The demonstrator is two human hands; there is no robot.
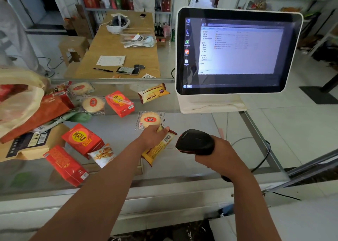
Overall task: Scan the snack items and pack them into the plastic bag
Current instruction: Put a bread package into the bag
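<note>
The left hand (152, 137) grips a yellow snack packet (161, 146) just above the glass table (192, 167), near the middle of the view. Its fingers are curled round the packet's upper end with the thumb on top. The barcode on the wrapper faces up and towards 3 o'clock. There, just beside the packet but apart from it, the black scanner (195, 142) points its head at the barcode. The right hand (222, 157) holds the scanner by the handle, fingers wrapped round it. A black cable (264, 156) loops away at that hand's 3 o'clock.

At the left hand's 12 o'clock a round cracker pack (150, 120) lies flat on the table, close to the knuckles; I cannot tell whether they touch. Farther along the same line lies a second yellow packet (153, 93). One red box (119, 103) sits at the hand's 11 o'clock, and two more round cracker packs (93, 104) lie at 10 o'clock. Another red box (82, 140) stands at 9 o'clock and a third red box (66, 165) at 8 o'clock. A small pale snack bag (103, 154) lies between these two and the left forearm.

The plastic bag (20, 98) slumps at the view's 9 o'clock edge, red packs showing through its wall. A long orange-red packet (42, 116) leans against it, above a brown paper pouch (27, 145). The monitor (237, 52) stands at 1 o'clock with its screen lit.
</note>
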